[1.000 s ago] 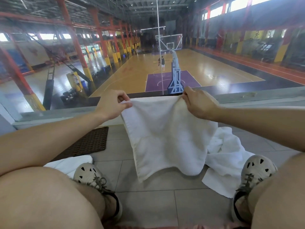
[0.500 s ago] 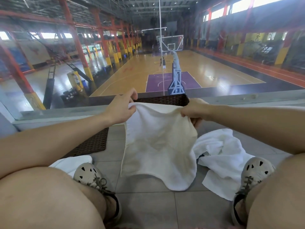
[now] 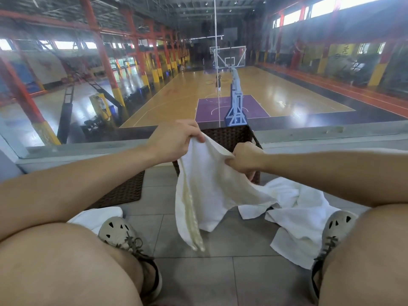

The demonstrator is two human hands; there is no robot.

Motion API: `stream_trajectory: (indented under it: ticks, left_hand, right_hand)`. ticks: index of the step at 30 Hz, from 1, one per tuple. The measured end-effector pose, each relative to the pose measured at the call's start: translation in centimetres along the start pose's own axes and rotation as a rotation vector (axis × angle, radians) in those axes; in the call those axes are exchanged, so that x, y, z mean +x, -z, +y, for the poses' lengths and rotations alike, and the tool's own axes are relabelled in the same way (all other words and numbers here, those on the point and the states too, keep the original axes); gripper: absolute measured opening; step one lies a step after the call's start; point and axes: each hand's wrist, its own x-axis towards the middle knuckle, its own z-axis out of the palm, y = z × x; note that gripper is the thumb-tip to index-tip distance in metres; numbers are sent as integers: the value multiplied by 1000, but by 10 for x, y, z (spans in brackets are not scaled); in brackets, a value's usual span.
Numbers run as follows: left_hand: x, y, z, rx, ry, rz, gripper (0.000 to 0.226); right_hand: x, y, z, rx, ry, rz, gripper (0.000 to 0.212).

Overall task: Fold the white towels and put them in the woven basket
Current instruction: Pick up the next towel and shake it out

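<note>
A white towel (image 3: 205, 191) hangs folded lengthwise in front of me, its lower end near the tiled floor. My left hand (image 3: 176, 140) pinches its top edge, and my right hand (image 3: 247, 157) grips the top edge close beside it. Behind the towel stands the dark woven basket (image 3: 229, 138), mostly hidden by the cloth and my hands. Crumpled white towels (image 3: 295, 208) lie on the floor by my right foot. Another white towel (image 3: 95, 217) shows partly behind my left knee.
A dark woven lid or mat (image 3: 123, 191) lies on the floor at left. A glass wall with a low ledge (image 3: 331, 133) closes off the space ahead, overlooking a basketball court. My shoes (image 3: 119, 233) and knees frame the grey tiled floor (image 3: 220, 279).
My hands have come together, bringing the towel's top corners close, so the spread towel now hangs narrow and doubled. The basket behind it has come into view.
</note>
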Motion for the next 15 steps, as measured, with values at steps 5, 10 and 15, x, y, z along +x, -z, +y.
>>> stream_trajectory:
  ticks: [5, 10, 15]
  left_hand:
    - [-7, 1, -11, 173, 69, 37, 40]
    - [-8, -13, 6, 19, 178, -119, 24]
    - [-3, -19, 26, -85, 272, -208, 108]
  right_hand:
    - [3, 27, -22, 605, -144, 31, 37]
    - [3, 26, -37, 858, -237, -69, 36]
    - [0, 35, -29, 926, -293, -95, 36]
